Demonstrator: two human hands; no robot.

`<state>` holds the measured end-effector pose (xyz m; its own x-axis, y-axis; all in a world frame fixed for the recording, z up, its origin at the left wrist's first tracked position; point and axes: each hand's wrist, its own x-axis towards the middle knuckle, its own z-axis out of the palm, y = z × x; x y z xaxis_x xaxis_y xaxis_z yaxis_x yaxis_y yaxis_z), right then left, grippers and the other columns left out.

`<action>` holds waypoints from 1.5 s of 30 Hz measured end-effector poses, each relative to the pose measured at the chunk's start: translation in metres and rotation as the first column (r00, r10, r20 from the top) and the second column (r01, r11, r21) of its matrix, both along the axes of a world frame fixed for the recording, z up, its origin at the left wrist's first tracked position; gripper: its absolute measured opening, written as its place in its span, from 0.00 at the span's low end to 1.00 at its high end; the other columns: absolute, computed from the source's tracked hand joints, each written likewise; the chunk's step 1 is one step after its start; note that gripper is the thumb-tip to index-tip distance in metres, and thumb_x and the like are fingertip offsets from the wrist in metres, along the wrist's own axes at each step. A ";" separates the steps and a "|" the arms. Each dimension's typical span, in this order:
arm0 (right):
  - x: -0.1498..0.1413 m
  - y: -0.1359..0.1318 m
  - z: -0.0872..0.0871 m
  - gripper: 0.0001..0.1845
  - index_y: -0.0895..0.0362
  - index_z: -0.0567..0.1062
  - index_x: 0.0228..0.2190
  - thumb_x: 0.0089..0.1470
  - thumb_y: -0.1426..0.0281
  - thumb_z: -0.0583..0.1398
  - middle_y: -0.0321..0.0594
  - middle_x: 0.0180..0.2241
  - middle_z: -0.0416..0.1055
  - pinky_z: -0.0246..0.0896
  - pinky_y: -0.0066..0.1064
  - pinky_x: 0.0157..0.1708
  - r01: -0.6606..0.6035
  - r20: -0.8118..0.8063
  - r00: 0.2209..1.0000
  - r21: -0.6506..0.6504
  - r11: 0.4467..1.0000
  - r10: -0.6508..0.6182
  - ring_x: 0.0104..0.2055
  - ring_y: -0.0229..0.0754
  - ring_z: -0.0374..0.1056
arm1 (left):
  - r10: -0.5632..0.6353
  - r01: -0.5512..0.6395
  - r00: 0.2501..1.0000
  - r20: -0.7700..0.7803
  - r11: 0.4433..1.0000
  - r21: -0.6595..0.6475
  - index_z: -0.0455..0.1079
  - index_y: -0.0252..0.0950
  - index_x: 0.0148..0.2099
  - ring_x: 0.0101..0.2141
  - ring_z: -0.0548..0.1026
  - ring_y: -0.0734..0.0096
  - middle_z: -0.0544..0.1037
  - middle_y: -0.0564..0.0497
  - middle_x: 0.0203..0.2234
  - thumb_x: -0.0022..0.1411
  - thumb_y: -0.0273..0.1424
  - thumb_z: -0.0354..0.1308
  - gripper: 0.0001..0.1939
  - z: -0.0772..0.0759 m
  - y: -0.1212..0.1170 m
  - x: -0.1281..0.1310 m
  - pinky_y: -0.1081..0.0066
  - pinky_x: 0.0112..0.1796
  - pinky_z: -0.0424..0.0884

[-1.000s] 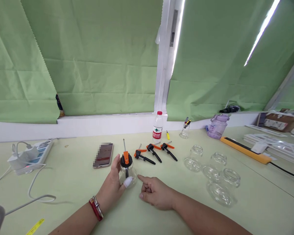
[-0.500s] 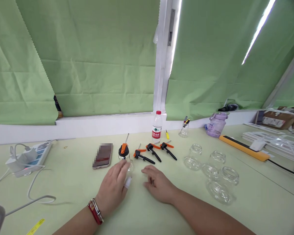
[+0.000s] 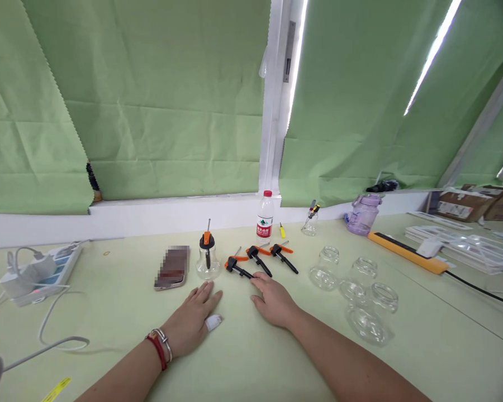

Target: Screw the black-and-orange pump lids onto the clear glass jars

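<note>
My left hand [image 3: 190,321] lies flat on the table with its fingers spread and a white wrap on the thumb. Just beyond its fingertips stands a glass jar [image 3: 207,267], fitted with a black-and-orange lid [image 3: 207,240] that has a thin metal spout. My right hand [image 3: 274,300] rests on the table, thumb apart from the fingers. Its fingertips are at the black tube end of the nearest loose lid [image 3: 238,267]; whether they touch it I cannot tell. Two similar lids, a middle one [image 3: 259,259] and a right one [image 3: 284,258], lie beside it.
Several open glass jars [image 3: 329,268] stand at right. A phone [image 3: 172,268] lies left of the lidded jar. Behind are a water bottle [image 3: 265,218], a yellow screwdriver [image 3: 282,230] and a jar of tools [image 3: 310,226]. Power strips, one white [image 3: 62,273], one orange [image 3: 406,252], lie at either side.
My left hand has come away from the lidded jar and flattened on the table, leaving the jar upright. My right hand has moved up to the nearest loose lid. The view has shifted slightly.
</note>
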<state>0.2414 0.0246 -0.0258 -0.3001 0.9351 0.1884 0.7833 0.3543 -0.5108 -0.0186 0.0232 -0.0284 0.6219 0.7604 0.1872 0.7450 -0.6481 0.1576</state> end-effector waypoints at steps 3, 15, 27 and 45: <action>0.000 0.001 0.000 0.21 0.57 0.69 0.49 0.54 0.69 0.54 0.45 0.60 0.56 0.57 0.39 0.52 0.015 -0.005 1.000 -0.003 1.000 -0.015 0.54 0.49 0.62 | 0.067 -0.066 0.998 -0.018 0.997 0.027 0.57 0.36 0.62 0.62 0.50 0.47 0.54 0.35 0.62 0.66 0.40 0.46 0.26 0.000 0.002 0.000 0.45 0.56 0.52; 0.004 0.000 0.010 0.08 0.56 0.78 0.26 0.48 0.72 0.58 0.42 0.37 0.73 0.61 0.31 0.35 -0.023 -0.126 0.992 -0.061 0.998 0.016 0.34 0.41 0.68 | 0.105 -0.097 0.989 0.100 0.992 -0.079 0.40 0.33 0.67 0.62 0.49 0.50 0.47 0.34 0.64 0.64 0.36 0.48 0.34 0.008 0.000 0.003 0.49 0.56 0.55; 0.019 -0.018 0.025 0.09 0.56 0.77 0.29 0.48 0.64 0.61 0.36 0.24 0.70 0.56 0.27 0.24 -0.132 -0.180 0.978 -0.141 0.981 0.106 0.24 0.36 0.61 | -0.157 0.168 0.973 0.168 0.984 -0.052 0.59 0.46 0.61 0.56 0.64 0.47 0.58 0.43 0.62 0.51 0.44 0.62 0.36 0.018 -0.011 0.003 0.55 0.51 0.65; 0.093 0.030 0.009 0.47 0.64 0.44 0.58 0.43 0.61 0.60 0.61 0.61 0.44 0.39 0.52 0.57 0.873 -0.530 0.479 0.367 0.320 -0.699 0.63 0.61 0.41 | -0.118 0.135 0.970 0.211 0.989 -0.067 0.65 0.39 0.53 0.43 0.72 0.56 0.68 0.42 0.50 0.57 0.38 0.56 0.22 0.027 -0.028 0.020 0.61 0.43 0.70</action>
<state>0.3341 0.0542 -0.0166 0.6565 0.3886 0.6466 0.7293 -0.1079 -0.6756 0.0018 -0.0050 -0.0011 0.6682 0.6961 0.2628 0.6040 -0.7137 0.3548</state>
